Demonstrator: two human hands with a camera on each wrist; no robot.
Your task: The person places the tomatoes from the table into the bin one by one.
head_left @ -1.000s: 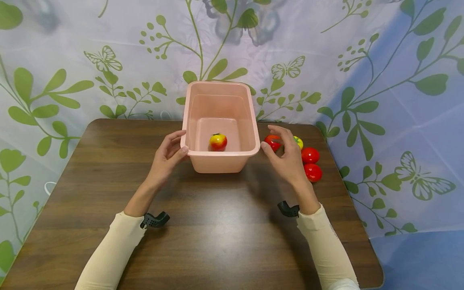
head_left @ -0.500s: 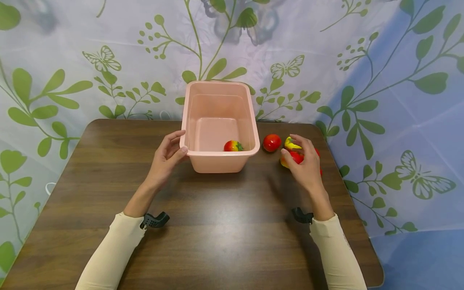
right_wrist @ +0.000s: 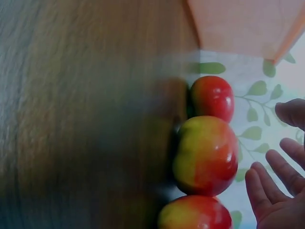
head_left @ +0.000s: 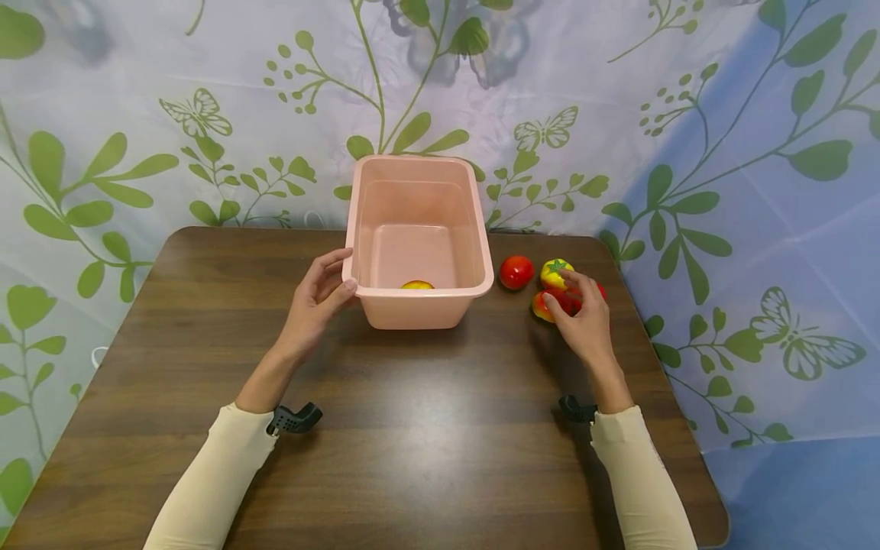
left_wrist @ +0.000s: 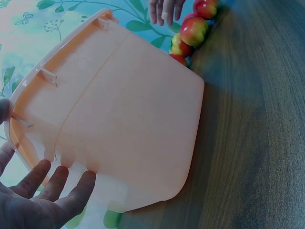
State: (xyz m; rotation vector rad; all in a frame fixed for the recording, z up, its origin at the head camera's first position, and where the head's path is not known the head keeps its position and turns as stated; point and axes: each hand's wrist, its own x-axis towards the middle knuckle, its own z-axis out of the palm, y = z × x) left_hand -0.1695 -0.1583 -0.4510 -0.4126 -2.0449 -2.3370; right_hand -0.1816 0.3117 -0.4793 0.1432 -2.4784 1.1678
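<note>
My left hand [head_left: 309,305] holds the near left corner of a pink plastic basin [head_left: 419,312]. Its thumb lies at the rim; in the left wrist view, fingertips [left_wrist: 87,179] press the outer wall. Inside the basin, only the top of a yellow-red toy tomato [head_left: 417,285] shows over the near rim. My right hand [head_left: 587,317] hovers over a cluster at the right. Beneath it lies a red-yellow tomato [head_left: 542,307], partly covered. A yellow tomato with a green star-shaped top [head_left: 555,272] sits behind. The right wrist view shows spread fingers apart from the tomatoes [right_wrist: 207,155].
A red tomato [head_left: 516,272] stands between the basin and the cluster. The brown wooden table [head_left: 412,443] ends at a patterned wall cloth [head_left: 261,92] behind the basin. More red shows beyond the right hand's fingers.
My right hand has moved from beside the basin rightward to the cluster. The tomato in the basin rolled right, then back left against the near wall. My left hand stays put.
</note>
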